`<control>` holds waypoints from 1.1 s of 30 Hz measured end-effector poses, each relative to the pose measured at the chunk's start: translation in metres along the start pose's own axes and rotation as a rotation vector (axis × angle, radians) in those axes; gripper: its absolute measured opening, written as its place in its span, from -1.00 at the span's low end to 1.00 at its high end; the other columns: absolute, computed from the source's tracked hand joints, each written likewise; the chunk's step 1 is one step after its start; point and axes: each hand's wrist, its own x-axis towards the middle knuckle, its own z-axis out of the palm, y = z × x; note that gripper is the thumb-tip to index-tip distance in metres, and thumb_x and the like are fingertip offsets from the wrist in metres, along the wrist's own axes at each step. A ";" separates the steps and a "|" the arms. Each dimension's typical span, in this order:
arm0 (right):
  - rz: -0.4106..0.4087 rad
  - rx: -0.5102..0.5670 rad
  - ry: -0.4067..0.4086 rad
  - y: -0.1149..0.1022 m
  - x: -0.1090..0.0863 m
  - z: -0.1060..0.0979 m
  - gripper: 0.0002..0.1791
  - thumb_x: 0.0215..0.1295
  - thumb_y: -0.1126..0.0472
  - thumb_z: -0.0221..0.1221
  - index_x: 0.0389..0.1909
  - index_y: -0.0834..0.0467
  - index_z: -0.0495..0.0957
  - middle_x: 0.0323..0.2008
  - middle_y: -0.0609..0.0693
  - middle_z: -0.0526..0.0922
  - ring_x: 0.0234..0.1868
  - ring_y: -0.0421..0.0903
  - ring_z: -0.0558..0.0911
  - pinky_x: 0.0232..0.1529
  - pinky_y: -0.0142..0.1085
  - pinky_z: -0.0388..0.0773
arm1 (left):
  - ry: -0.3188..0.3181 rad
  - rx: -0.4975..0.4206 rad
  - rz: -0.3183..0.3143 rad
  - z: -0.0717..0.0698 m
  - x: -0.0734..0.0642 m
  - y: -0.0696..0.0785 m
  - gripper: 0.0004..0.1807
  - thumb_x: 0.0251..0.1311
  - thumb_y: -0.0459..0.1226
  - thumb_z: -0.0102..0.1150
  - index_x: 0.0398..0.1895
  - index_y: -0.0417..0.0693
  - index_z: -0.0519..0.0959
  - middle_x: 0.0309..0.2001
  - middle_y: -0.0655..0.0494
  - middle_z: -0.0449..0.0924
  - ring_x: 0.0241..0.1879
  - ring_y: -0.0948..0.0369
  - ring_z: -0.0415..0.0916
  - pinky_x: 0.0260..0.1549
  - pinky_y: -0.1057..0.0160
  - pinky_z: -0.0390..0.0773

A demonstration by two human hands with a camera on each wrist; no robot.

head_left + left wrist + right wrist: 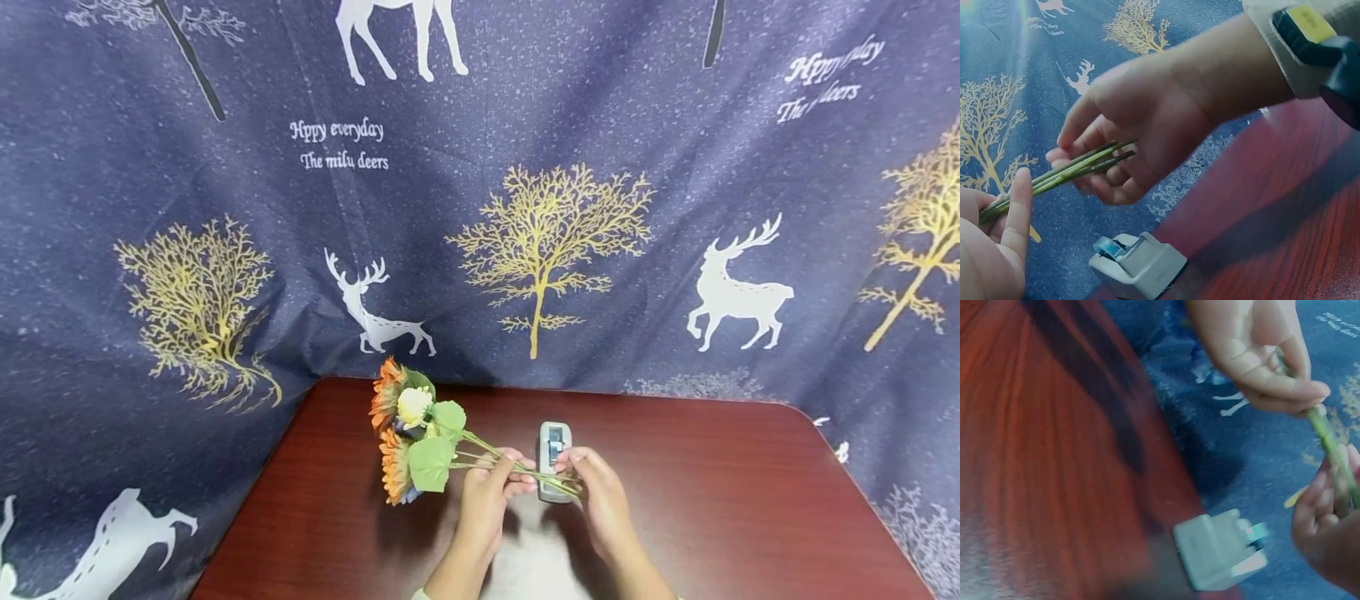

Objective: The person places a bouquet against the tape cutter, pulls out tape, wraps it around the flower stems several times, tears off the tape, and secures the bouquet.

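Observation:
A bunch of flowers (430, 462), with orange and pale yellow blooms and broad green leaves, is held sideways over the table, blooms to the left. My left hand (483, 504) grips its green stems (1054, 178) partway along, between thumb and fingers. Around the cut ends, my right hand (602, 502) is cupped with curled fingers; in the left wrist view the stem ends lie across those fingers towards the palm. Beneath the stems stands a pale grey tape dispenser (554, 495) with a roll of bluish tape (1109, 247), partly covered by stems and fingers in the head view.
The dark red wooden table (712, 475) has rounded far corners. Behind it hangs a blue cloth (420, 208) printed with deer and golden trees, close along the back edge. Both hands cast shadows on the tabletop.

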 end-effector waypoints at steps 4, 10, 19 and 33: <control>-0.085 -0.167 0.087 -0.014 -0.006 0.004 -0.75 0.52 0.25 0.03 -0.12 0.35 0.60 -0.26 0.07 0.74 -0.22 -0.24 0.69 -0.11 -0.40 0.64 | -0.008 0.012 -0.005 -0.001 0.000 0.000 -0.79 0.40 -0.30 0.12 -0.18 -0.36 0.53 -0.27 -0.18 0.72 -0.43 0.19 0.65 -0.32 0.25 0.74; -0.312 -0.417 -0.061 -0.018 -0.014 0.009 -0.76 0.43 0.39 0.10 0.05 0.19 0.56 -0.09 0.09 0.72 -0.07 -0.19 0.70 -0.04 -0.37 0.64 | -0.026 0.034 -0.011 0.001 -0.001 -0.001 -0.81 0.40 -0.33 0.11 -0.16 -0.36 0.51 -0.30 -0.11 0.73 -0.45 0.25 0.66 -0.32 0.26 0.73; -0.177 -0.769 -0.182 -0.007 -0.016 0.012 -0.76 0.38 0.26 0.18 0.02 0.04 0.43 -0.25 -0.15 0.63 -0.29 -0.32 0.60 -0.20 -0.36 0.58 | -0.065 0.078 -0.035 0.003 -0.005 -0.003 -0.77 0.39 -0.36 0.08 -0.12 -0.47 0.49 -0.35 -0.05 0.71 -0.45 0.26 0.65 -0.36 0.33 0.70; -0.324 -1.039 -0.208 0.000 -0.018 0.009 -0.90 0.45 0.02 0.16 -0.21 -0.09 0.46 -0.48 -0.23 0.61 -0.45 -0.31 0.55 -0.39 -0.31 0.48 | -0.052 0.182 -0.036 0.008 -0.008 -0.007 -0.74 0.37 -0.30 0.12 -0.14 -0.42 0.51 -0.45 0.18 0.58 -0.48 0.37 0.49 -0.44 0.42 0.51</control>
